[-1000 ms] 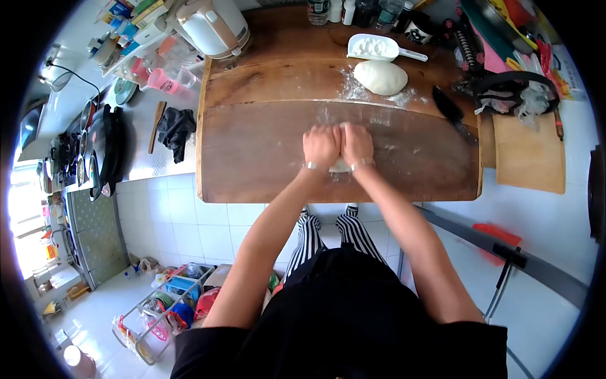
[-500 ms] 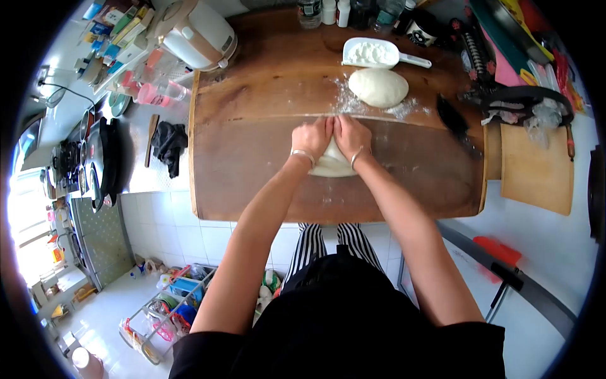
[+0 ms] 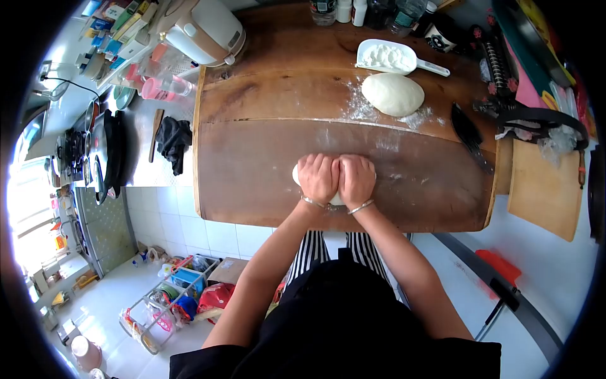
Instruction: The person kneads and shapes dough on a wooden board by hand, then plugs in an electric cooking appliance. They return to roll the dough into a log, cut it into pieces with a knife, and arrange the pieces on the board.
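Side by side on a piece of white dough (image 3: 337, 199), my left hand (image 3: 318, 177) and my right hand (image 3: 357, 179) press down with fingers curled over it. Most of that dough is hidden; pale bits show at the left edge and between my wrists. It rests on the front part of the wooden board (image 3: 252, 189). Farther back lies a second, smooth, rounded lump of dough (image 3: 392, 94) amid scattered flour. Behind it is a white scoop (image 3: 386, 57) filled with flour.
A black-bladed knife (image 3: 466, 128) lies at the board's right side. An electric kettle (image 3: 205, 31) stands at the back left, with bottles (image 3: 323, 11) along the back. Left of the board is a dark cloth (image 3: 173, 142); a cutting board (image 3: 546, 186) is at the right.
Both hands have come back toward my body, from the board's seam to nearer its front edge. My fingers now cover more of the dough. The whole view has shifted slightly.
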The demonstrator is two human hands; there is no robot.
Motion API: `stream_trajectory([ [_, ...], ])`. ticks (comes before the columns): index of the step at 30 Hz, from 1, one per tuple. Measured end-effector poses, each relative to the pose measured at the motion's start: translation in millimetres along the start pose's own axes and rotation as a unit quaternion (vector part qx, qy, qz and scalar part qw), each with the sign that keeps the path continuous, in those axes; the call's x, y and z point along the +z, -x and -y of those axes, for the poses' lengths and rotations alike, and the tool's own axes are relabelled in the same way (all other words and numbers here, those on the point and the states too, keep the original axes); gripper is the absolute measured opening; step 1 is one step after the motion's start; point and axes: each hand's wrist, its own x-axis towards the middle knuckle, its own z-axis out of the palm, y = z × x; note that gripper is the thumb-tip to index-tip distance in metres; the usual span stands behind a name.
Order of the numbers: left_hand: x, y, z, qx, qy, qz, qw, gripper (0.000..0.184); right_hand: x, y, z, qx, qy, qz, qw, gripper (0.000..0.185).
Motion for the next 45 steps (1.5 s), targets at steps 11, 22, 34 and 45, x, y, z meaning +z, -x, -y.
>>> stream_trajectory([
  [11, 12.9, -72.1, 9.9, -0.161, -0.055, 0.173, 0.970, 0.041, 18.8, -85.0, -23.1, 0.112, 0.074, 0.167, 0.977, 0.013],
  [22, 5.6, -0.1, 30.7, -0.061, -0.010, -0.005, 0.998, 0.019, 20.7, -39.7, 3.8, -0.121, 0.052, 0.030, 0.991, 0.027],
  [34, 10.0, -35.5, 60.5, -0.207, 0.023, 0.007, 0.978, 0.028, 54.5, -101.6, 7.7, -0.019, 0.128, 0.131, 0.983, 0.022],
  [45, 70.8, 36.6, -93.0, -0.117, 0.052, 0.051, 0.990, 0.011, -77.2, 21.7, -85.3, 0.020, 0.108, 0.149, 0.983, 0.018],
])
